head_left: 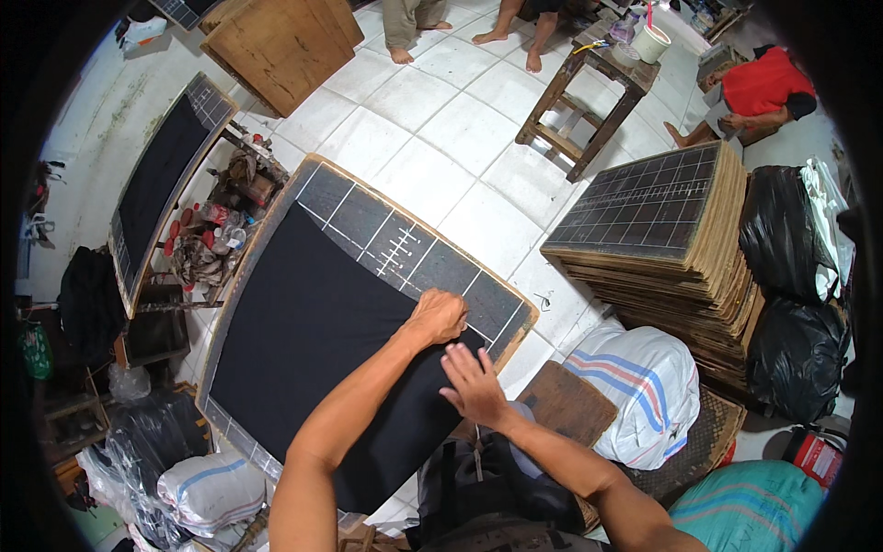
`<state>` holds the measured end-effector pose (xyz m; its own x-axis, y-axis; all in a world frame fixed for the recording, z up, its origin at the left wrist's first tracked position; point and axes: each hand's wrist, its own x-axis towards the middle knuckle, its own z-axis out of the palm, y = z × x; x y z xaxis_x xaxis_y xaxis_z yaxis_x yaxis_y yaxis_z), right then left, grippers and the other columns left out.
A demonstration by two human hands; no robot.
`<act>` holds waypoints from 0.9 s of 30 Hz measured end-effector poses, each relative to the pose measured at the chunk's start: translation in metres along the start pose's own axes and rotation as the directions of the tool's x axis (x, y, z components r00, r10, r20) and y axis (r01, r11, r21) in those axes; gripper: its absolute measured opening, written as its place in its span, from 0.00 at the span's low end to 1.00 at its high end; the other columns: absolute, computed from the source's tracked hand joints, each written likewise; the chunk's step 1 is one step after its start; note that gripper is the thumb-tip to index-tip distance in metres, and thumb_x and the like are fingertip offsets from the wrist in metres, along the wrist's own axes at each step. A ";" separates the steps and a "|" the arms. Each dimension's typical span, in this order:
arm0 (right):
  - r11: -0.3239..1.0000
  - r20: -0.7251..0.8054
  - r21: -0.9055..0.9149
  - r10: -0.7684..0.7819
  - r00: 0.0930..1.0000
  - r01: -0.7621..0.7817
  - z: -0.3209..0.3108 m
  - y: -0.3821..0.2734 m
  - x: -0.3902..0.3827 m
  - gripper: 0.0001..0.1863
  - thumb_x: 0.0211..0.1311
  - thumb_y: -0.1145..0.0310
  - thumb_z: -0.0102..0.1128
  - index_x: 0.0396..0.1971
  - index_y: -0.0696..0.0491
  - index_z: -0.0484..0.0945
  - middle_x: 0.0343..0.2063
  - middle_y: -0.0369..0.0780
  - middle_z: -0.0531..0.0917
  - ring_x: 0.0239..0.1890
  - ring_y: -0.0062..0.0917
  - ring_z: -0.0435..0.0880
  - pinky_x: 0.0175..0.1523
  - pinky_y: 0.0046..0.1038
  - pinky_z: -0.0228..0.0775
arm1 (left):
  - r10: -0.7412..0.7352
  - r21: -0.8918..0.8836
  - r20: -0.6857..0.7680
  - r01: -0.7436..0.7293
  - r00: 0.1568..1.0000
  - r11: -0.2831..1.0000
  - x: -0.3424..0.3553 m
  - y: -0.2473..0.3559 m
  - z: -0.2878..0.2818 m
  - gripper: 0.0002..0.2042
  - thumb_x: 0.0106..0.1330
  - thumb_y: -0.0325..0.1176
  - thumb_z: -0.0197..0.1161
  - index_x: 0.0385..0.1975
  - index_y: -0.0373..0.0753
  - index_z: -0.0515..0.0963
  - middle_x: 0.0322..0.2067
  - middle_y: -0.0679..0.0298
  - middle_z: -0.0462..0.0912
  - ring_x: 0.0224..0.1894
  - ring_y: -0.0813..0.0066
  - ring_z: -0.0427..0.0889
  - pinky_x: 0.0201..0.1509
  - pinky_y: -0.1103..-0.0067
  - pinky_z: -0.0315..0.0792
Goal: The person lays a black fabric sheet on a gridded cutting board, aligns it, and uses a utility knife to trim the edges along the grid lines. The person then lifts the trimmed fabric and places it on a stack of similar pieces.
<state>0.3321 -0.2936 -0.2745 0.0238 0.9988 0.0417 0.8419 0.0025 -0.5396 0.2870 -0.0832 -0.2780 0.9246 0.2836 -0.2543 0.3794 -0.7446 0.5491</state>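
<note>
A black cloth lies stretched over a dark board marked with white grid lines. At the cloth's far right edge, my left hand is closed, its fingers curled down onto the fabric; the fingertips are hidden beneath the knuckles. My right hand lies just nearer and to the right, palm down near the cloth's right corner. Its fingers are stretched and spread, with nothing gripped. The cloth's far edge curves inward between its far left corner and my left hand, baring a strip of the board. Its near end hangs past the board.
To the right stands a tall stack of gridded boards beside black plastic bags. White sacks and a teal sack lie nearer. A wooden stool stands beyond. Another cloth-covered board leans left. Other people are farther off.
</note>
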 end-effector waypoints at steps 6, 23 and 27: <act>0.989 0.182 -0.119 0.109 0.977 -0.088 -0.005 0.032 -0.004 0.39 0.66 0.49 0.57 0.70 0.56 0.60 0.74 0.43 0.56 0.77 0.34 0.51 0.75 0.60 0.36 | 0.000 -0.030 -0.025 -0.001 1.000 1.000 -0.004 0.005 -0.008 0.07 0.55 0.31 0.64 0.20 0.35 0.82 0.25 0.46 0.83 0.33 0.46 0.84 0.42 0.60 0.76; 0.993 0.148 -0.070 0.105 0.983 -0.096 -0.002 0.003 0.011 0.40 0.67 0.48 0.56 0.69 0.60 0.60 0.73 0.48 0.57 0.77 0.40 0.49 0.73 0.62 0.38 | -0.039 0.005 0.084 0.039 0.996 0.999 -0.004 -0.018 -0.034 0.06 0.52 0.32 0.66 0.22 0.36 0.84 0.24 0.47 0.83 0.33 0.47 0.85 0.43 0.61 0.76; 0.996 0.138 -0.066 -0.050 0.989 0.060 0.004 0.005 0.031 0.39 0.66 0.47 0.56 0.68 0.59 0.62 0.71 0.48 0.60 0.76 0.40 0.52 0.72 0.61 0.40 | -0.072 -0.010 0.088 0.073 0.994 0.997 -0.005 -0.019 -0.036 0.06 0.52 0.32 0.65 0.22 0.35 0.83 0.24 0.45 0.83 0.34 0.46 0.85 0.43 0.59 0.76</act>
<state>0.3348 -0.2626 -0.2794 -0.0931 0.9945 -0.0479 0.8755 0.0588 -0.4796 0.2763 -0.0487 -0.2587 0.8884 0.2824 -0.3618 0.4463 -0.7156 0.5374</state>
